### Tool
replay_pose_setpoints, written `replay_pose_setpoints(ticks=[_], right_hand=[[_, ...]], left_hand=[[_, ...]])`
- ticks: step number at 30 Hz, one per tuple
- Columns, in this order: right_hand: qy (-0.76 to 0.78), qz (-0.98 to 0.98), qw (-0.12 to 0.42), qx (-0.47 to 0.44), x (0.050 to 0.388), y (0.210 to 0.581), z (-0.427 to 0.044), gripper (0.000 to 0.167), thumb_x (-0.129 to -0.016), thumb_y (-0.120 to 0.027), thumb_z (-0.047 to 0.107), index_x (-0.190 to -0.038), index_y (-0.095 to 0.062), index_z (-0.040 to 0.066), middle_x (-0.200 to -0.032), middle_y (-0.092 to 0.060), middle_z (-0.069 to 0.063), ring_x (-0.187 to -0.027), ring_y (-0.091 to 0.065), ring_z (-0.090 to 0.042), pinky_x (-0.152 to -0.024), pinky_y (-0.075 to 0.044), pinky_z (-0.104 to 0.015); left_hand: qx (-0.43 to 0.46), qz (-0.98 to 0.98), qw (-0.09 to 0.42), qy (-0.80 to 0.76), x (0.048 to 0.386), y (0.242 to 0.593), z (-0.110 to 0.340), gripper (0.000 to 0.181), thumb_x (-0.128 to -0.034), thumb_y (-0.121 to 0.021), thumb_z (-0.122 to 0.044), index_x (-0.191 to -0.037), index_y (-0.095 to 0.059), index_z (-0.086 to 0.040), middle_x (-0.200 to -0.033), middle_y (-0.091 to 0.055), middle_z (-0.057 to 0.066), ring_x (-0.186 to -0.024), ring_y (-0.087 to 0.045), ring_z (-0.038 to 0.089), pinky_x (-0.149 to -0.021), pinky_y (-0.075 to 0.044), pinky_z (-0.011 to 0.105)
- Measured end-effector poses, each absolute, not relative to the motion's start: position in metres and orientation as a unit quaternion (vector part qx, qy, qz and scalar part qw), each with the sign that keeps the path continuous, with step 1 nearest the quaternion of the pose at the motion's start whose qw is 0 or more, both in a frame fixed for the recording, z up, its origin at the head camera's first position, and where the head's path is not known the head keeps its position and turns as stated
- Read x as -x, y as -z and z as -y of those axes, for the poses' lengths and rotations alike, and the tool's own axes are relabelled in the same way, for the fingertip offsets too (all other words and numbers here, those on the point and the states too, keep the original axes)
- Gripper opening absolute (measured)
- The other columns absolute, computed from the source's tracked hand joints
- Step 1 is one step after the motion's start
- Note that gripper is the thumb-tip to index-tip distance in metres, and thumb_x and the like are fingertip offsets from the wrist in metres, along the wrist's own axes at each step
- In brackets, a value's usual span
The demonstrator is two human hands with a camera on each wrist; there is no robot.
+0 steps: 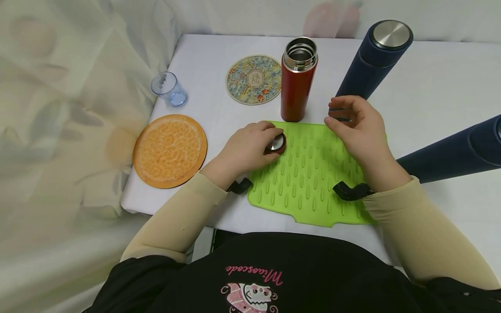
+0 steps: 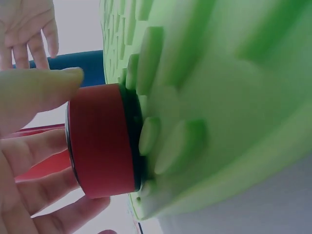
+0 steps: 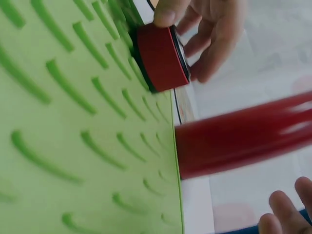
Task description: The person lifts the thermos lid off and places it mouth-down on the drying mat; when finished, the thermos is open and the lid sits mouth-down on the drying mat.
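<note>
My left hand (image 1: 250, 145) holds a red flask lid (image 2: 102, 141) with a silver top, thumb on one side and fingers on the other. The lid sits on a ribbed lime-green mat (image 1: 309, 174), at its far left part. Just behind the mat stands the red vacuum flask (image 1: 296, 93), upright with its steel mouth uncovered. Over the mat's far right part, my right hand (image 1: 362, 130) hovers with loosely bent fingers and holds nothing. Nearest to it is a dark blue flask (image 1: 362, 71) with a steel-topped lid, partly hidden by that hand.
A second dark blue flask (image 1: 450, 150) stands at the right, cut off by the view's edge. Left of the mat lie an orange round mat (image 1: 170, 150) and a clear bluish glass (image 1: 170, 89). A patterned round coaster (image 1: 250, 80) is partly behind the red flask.
</note>
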State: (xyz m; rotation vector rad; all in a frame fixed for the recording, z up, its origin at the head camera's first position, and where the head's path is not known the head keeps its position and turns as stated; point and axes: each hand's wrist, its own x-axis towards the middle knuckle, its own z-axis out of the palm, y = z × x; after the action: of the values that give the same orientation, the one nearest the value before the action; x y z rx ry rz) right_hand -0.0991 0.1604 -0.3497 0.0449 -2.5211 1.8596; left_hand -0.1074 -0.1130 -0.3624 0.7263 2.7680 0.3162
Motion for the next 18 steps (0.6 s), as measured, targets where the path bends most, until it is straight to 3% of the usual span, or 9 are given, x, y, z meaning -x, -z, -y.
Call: replay_pose_setpoints(ticks=[5,9,13,18], right_hand=[[-0.621,0.781,0.066,0.027,0.099,0.356,-0.169,0.026,-0.103,-0.075,0.008,-0.128,-0.074,0.013,-0.116,-0.071,0.013,-0.108,-0.067,-0.007,-0.086,-0.047,-0.025],[-0.647,0.75,0.117,0.068,0.102,0.359,-0.174,0.021,-0.1,-0.076,0.004,-0.119,-0.075,0.014,-0.107,-0.07,0.01,-0.103,-0.066,-0.01,-0.082,-0.046,-0.025],[-0.674,0.715,0.153,0.108,0.106,0.362,-0.178,0.025,-0.097,-0.078,0.001,-0.114,-0.07,0.017,-0.112,-0.065,0.004,-0.102,-0.062,-0.014,-0.082,-0.046,-0.026],[-0.692,0.692,0.143,0.148,0.113,0.361,-0.184,0.049,-0.095,-0.081,0.001,-0.134,-0.057,0.02,-0.126,-0.053,0.003,-0.111,-0.054,-0.014,-0.09,-0.046,-0.026]], left_hand=[[-0.255,-0.954,0.101,-0.12,0.105,0.361,0.115,0.059,-0.1045,-0.074,-0.045,-0.156,-0.063,-0.019,-0.152,-0.063,0.004,-0.137,-0.062,0.026,-0.115,-0.052,0.045],[-0.268,-0.951,0.084,-0.125,0.104,0.359,0.114,0.054,-0.1061,-0.072,-0.043,-0.154,-0.065,-0.018,-0.148,-0.066,0.004,-0.133,-0.064,0.025,-0.113,-0.053,0.044],[-0.286,-0.946,0.058,-0.139,0.101,0.354,0.113,0.048,-0.1068,-0.071,-0.038,-0.149,-0.069,-0.015,-0.142,-0.07,0.004,-0.129,-0.066,0.026,-0.111,-0.054,0.043],[-0.301,-0.94,0.024,-0.156,0.097,0.345,0.111,0.04,-0.1073,-0.07,-0.032,-0.143,-0.074,-0.013,-0.136,-0.075,0.004,-0.125,-0.069,0.026,-0.11,-0.055,0.041]])
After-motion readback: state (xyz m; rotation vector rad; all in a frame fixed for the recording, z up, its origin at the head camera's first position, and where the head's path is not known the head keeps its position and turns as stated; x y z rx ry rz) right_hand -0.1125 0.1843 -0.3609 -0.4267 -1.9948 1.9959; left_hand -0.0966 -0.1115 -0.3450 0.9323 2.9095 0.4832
